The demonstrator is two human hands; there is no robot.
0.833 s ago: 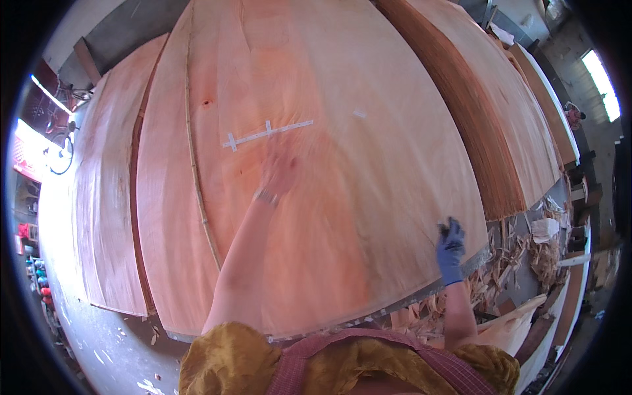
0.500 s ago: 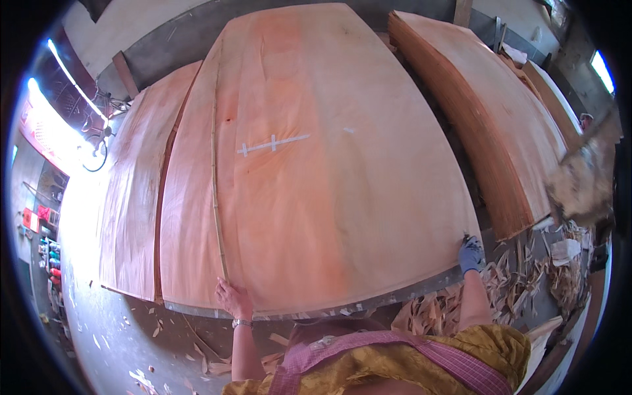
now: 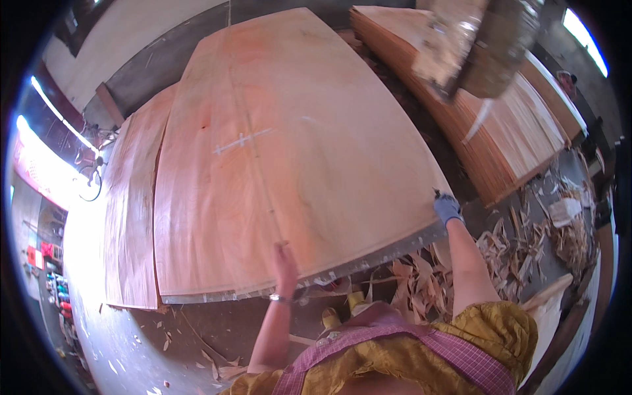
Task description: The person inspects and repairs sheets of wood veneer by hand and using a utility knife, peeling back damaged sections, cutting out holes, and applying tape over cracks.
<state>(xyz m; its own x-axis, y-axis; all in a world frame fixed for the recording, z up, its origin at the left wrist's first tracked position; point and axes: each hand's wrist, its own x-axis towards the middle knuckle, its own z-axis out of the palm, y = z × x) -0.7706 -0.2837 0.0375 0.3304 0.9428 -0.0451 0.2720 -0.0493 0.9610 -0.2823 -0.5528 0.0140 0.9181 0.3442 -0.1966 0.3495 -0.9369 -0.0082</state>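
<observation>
A broad sheet of thin pinkish wood veneer (image 3: pixel 355 151) lies in front of me, with white tape strips (image 3: pixel 241 141) crossed on it. My left hand (image 3: pixel 286 268), bare with a wristband, is closed on the near end of a long thin bamboo stick (image 3: pixel 253 141). The stick runs away from me over the sheet, its far end past the far edge; motion smears it. My right hand (image 3: pixel 447 208), in a blue-grey glove with dark fingertips, is at the sheet's near right corner. Its fingers are curled there, and what they hold, if anything, is too small to make out.
A narrower veneer stack (image 3: pixel 135 210) adjoins on the left. A thick veneer stack (image 3: pixel 454 118) stands right, across a dark gap. Veneer scraps (image 3: pixel 421 280) litter the floor near my right arm. A blurred brown-grey object (image 3: pixel 474 46) looms upper right; a person (image 3: pixel 566 82) is beyond.
My left hand has moved right, carrying the bamboo stick across the sheet past the tape. My right hand stays at the corner. The view has shifted, and the blurred object now appears higher.
</observation>
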